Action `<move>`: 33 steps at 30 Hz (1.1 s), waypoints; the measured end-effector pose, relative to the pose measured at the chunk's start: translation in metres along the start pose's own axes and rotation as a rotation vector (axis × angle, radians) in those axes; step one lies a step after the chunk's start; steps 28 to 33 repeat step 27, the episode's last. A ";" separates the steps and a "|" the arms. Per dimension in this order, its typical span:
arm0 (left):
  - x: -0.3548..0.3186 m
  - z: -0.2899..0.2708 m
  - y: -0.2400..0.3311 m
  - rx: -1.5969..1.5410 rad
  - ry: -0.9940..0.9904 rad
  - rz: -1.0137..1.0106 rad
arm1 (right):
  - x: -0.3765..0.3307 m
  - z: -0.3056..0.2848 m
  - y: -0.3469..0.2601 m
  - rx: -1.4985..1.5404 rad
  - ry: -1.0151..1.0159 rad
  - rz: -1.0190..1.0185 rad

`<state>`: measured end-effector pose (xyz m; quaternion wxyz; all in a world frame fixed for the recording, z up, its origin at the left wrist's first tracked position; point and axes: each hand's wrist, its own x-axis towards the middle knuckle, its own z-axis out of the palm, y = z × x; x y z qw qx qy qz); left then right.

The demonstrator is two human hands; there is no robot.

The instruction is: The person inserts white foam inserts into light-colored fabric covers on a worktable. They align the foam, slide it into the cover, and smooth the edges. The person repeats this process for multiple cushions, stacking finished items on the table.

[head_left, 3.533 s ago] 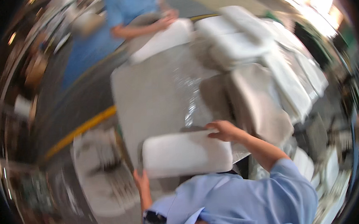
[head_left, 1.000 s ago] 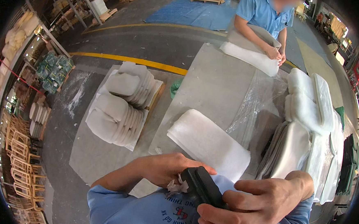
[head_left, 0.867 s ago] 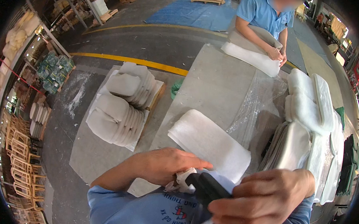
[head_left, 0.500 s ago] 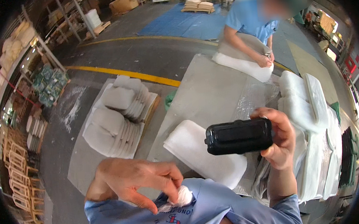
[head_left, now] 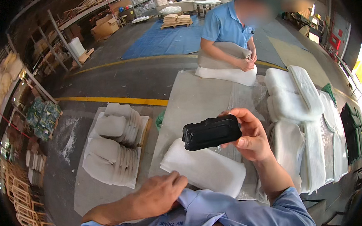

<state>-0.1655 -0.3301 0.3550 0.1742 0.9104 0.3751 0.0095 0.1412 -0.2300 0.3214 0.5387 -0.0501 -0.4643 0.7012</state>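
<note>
My right hand (head_left: 250, 135) is closed on the right end of a small black plastic case (head_left: 211, 132), held up above the table with its lid shut. Against the chest of my blue shirt (head_left: 220, 208), my left hand (head_left: 161, 193) is closed with fingers curled down near the chest pocket area. What those fingers hold, if anything, is hidden. Below the black case, a white padded cushion piece (head_left: 205, 169) lies on the grey table (head_left: 188, 100), partly covered by the case.
Across the table a co-worker in blue (head_left: 225, 31) handles a grey cover on white padding (head_left: 228, 75). Stacked white padding (head_left: 291, 93) stands at the right. Left of the table, grey cushions (head_left: 105, 159) sit in piles on a pallet. Wooden chair frames (head_left: 24, 201) stand farther left.
My left hand has closed and moved against my shirt; the white crumpled material near its fingers is out of sight. The black case has shifted left in view, and the view has tilted up.
</note>
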 end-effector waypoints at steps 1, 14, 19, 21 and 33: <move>0.000 0.014 -0.004 0.021 -0.027 0.008 | 0.002 -0.001 0.003 0.026 0.001 0.004; 0.012 -0.022 -0.017 -0.403 -0.501 0.056 | 0.008 -0.003 -0.005 0.032 0.254 0.057; 0.001 -0.076 -0.006 -0.437 0.046 -0.113 | 0.005 0.013 -0.023 -0.076 0.208 -0.043; 0.013 -0.082 0.001 -0.314 0.609 -0.018 | 0.009 0.040 -0.042 -0.125 0.175 -0.161; 0.067 -0.107 0.033 -0.416 1.047 0.429 | 0.017 0.090 -0.073 -0.289 0.261 -0.328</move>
